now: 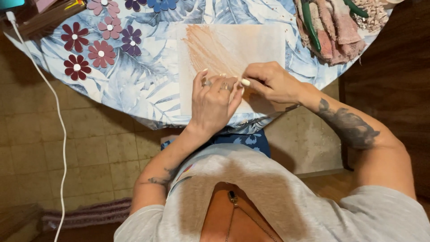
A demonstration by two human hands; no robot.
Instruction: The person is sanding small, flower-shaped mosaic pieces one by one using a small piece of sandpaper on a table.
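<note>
Leaf-print tablecloth [134,76], hands [214,101] on paper [264,42]

Left hand [214,99] fingers spread flat, right hand [268,80] fingers pinched, fingertips meeting

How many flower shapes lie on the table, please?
8. Four dark red or pink flowers sit left of the hands, one purple flower is beside them, and three are cut by the top edge. More may be hidden beyond the frame.
</note>
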